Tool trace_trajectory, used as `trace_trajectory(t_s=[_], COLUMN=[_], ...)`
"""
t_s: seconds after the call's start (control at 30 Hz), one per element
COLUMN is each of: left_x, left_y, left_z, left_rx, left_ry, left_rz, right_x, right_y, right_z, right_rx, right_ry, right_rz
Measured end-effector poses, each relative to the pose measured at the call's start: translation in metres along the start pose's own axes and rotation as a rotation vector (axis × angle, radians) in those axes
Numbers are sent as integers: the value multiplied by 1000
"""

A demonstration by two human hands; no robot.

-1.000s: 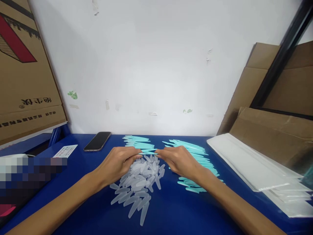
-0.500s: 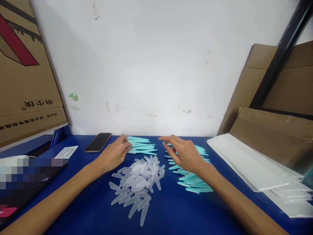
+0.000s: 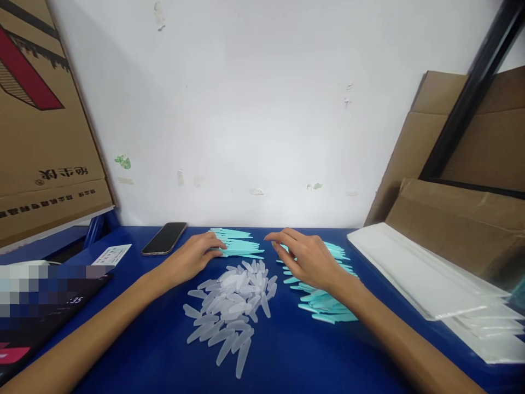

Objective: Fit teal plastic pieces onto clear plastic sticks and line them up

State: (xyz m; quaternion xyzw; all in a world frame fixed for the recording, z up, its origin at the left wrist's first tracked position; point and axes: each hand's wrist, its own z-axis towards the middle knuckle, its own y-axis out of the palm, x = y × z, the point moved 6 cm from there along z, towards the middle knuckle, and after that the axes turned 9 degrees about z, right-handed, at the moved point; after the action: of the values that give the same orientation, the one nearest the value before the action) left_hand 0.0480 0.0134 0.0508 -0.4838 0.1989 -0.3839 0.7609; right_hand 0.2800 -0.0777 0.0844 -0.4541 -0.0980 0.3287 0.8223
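Observation:
My left hand point(image 3: 199, 254) is at the left ends of a row of slim turquoise plastic pieces point(image 3: 241, 247) near the wall. Its thumb and fingers are a little apart and touch the ends of these pieces, with none seen lifted. My right hand point(image 3: 305, 257) hovers over a second turquoise pile point(image 3: 324, 303). Its index finger points left and its thumb stands apart, with nothing between them. The hand and forearm cover part of that pile. Between and nearer than the hands lies a loose heap of translucent white tapered plastic pieces point(image 3: 235, 298).
A phone point(image 3: 164, 239) and a printed card point(image 3: 112, 255) lie on the blue table point(image 3: 279, 355) at left, beside a dark, partly blurred screen point(image 3: 53, 317). White plastic sleeves point(image 3: 422, 279) are stacked at right. Cardboard point(image 3: 463, 219) leans behind them; a printed carton point(image 3: 45, 137) stands at left.
My left hand has lowered slightly and its fingertips have spread from a closer pinch at the turquoise row, whose pieces lie more evenly. My right hand has barely moved.

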Motion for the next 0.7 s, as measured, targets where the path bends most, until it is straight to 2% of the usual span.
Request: trace_trajectory(t_s=[0.2,0.37,0.5,0.7], left_x=[-5,-7,-3,5], left_y=[8,17,19,15], left_z=[-2,-3,-3,-4], left_rx=[-13,-87,-154,-160], left_ry=[14,-83,-152,-139], left_rz=[-26,-29,31,140], right_x=[1,6,16,38], right_y=[-3,-3,0,8], right_z=[1,1,1,-3], right_rx=[14,-8,-94,-302], right_ry=[-3,33,83,162], right_rz=[13,-14,-129,-245])
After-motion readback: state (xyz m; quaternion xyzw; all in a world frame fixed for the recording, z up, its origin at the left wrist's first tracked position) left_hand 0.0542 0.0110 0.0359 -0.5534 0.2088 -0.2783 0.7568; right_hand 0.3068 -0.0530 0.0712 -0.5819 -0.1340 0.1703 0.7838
